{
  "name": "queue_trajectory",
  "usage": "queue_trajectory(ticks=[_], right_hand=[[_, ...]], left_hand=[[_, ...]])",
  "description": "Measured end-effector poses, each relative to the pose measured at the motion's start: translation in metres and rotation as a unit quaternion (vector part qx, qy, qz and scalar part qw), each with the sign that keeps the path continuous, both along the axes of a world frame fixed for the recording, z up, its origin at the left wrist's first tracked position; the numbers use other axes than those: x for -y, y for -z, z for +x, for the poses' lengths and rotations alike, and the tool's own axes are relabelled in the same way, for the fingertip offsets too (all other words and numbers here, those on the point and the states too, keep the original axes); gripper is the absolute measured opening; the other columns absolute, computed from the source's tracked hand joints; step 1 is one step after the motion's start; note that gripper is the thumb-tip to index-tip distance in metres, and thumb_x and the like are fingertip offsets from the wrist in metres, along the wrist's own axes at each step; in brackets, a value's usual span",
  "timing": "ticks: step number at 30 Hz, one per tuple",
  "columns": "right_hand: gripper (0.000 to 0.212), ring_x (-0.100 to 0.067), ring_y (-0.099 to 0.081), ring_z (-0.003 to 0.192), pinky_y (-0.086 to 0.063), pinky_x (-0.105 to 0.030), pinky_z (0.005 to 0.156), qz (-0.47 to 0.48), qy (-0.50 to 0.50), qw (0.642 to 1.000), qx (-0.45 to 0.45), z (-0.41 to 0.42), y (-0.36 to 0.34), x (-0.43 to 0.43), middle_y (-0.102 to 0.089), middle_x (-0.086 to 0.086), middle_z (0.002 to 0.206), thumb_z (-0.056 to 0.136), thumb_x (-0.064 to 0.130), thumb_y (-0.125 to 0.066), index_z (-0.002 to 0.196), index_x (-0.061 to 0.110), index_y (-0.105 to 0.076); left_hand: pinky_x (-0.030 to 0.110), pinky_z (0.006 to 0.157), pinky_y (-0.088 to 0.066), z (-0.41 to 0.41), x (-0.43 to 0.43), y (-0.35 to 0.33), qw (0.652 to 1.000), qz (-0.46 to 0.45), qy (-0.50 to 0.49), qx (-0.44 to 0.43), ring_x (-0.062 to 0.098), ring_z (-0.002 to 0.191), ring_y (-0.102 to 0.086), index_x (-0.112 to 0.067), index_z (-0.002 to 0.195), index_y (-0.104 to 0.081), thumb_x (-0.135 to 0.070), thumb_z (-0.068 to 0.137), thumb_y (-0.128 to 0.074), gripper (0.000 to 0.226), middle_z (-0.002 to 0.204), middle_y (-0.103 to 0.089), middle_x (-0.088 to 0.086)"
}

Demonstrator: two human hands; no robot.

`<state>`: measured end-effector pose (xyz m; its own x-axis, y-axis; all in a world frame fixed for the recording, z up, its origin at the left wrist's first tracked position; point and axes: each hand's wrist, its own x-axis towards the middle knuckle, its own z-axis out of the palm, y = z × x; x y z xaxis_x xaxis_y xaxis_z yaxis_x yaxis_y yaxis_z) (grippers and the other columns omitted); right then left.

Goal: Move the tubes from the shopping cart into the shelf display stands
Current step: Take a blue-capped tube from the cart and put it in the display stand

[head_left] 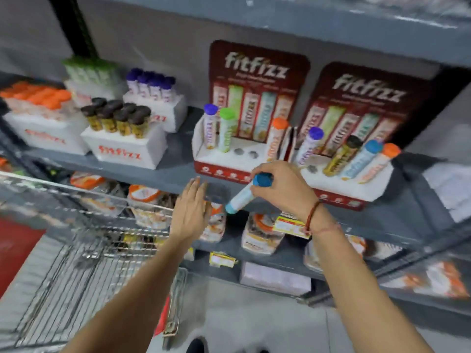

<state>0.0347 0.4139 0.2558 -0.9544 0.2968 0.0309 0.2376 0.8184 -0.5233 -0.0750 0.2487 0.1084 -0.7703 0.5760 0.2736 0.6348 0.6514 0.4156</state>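
Note:
My right hand (283, 184) grips a blue-capped tube (242, 197) by its cap end, tilted, just below the front of the left display stand (224, 159). That stand holds a purple-capped, a green-capped and an orange-capped tube, with two empty holes (246, 152) between them. The right display stand (349, 182) holds several tubes and shows one empty hole (311, 168). My left hand (191, 210) hovers flat with fingers apart, holding nothing, over the far end of the wire shopping cart (89, 250).
White boxes of tubes with orange, brown, purple and green caps (119, 123) stand on the shelf's left. Packets and jars (260, 235) fill the lower shelf. A shelf board (280, 24) runs overhead. A red floor patch (15, 245) lies at left.

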Motion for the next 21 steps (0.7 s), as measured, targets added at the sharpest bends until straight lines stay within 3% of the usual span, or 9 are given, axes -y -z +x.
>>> queue_trajectory(ticks=[3,6,9,13,18,21], right_hand=[[0.024,-0.021,-0.06,0.099,-0.047,-0.025,0.082,-0.011,0.047,0.999,-0.009,0.026,-0.015,-0.03,-0.066,-0.007,0.107,0.079,0.018,-0.069,0.102,0.012,-0.069],[0.023,-0.018,-0.06,0.085,-0.047,-0.017,0.066,-0.004,0.075,0.997,-0.025,0.046,-0.027,-0.051,-0.066,-0.005,0.096,0.08,0.02,-0.07,0.1,0.011,-0.068],[0.025,-0.024,-0.062,0.088,-0.051,-0.031,0.076,0.02,0.102,0.994,-0.041,0.057,-0.035,-0.063,-0.069,-0.013,0.095,0.079,0.02,-0.07,0.101,0.009,-0.069],[0.025,-0.018,-0.057,0.081,-0.044,-0.024,0.069,0.022,0.115,0.992,-0.05,0.064,-0.036,-0.073,-0.065,-0.001,0.081,0.079,0.019,-0.07,0.102,0.011,-0.069],[0.027,-0.02,-0.058,0.102,-0.048,-0.029,0.085,0.003,0.095,0.995,-0.032,0.057,-0.033,-0.079,-0.064,-0.008,0.117,0.084,0.017,-0.066,0.111,0.013,-0.066],[0.025,-0.011,-0.055,0.084,-0.045,-0.022,0.078,-0.012,0.066,0.997,-0.027,0.047,-0.035,-0.08,-0.062,-0.006,0.115,0.086,0.016,-0.063,0.111,0.014,-0.067]], left_hand=[[0.051,0.094,-0.044,0.011,-0.038,-0.004,0.998,-0.002,0.066,-0.019,0.039,0.126,-0.045,-0.001,0.129,-0.045,-0.016,0.086,-0.053,0.046,0.136,-0.048,0.023],[0.053,0.091,-0.046,0.023,-0.062,0.0,0.993,-0.017,0.115,-0.029,0.041,0.119,-0.051,0.001,0.125,-0.049,-0.009,0.08,-0.066,0.049,0.129,-0.054,0.025],[0.054,0.1,-0.038,0.028,-0.069,0.009,0.988,-0.051,0.138,-0.036,0.038,0.124,-0.047,0.001,0.129,-0.045,-0.01,0.08,-0.065,0.054,0.133,-0.051,0.023],[0.052,0.111,-0.025,0.028,-0.067,0.022,0.982,-0.1,0.15,-0.064,0.033,0.133,-0.037,-0.001,0.136,-0.037,-0.014,0.082,-0.061,0.06,0.143,-0.042,0.019],[0.039,0.117,-0.005,0.02,-0.066,0.028,0.978,-0.123,0.153,-0.066,0.023,0.142,-0.016,-0.01,0.144,-0.018,-0.021,0.088,-0.048,0.064,0.154,-0.022,0.009],[0.034,0.115,0.002,0.016,-0.063,0.03,0.976,-0.127,0.163,-0.065,0.02,0.143,-0.011,-0.012,0.145,-0.011,-0.021,0.089,-0.046,0.066,0.156,-0.016,0.007]])
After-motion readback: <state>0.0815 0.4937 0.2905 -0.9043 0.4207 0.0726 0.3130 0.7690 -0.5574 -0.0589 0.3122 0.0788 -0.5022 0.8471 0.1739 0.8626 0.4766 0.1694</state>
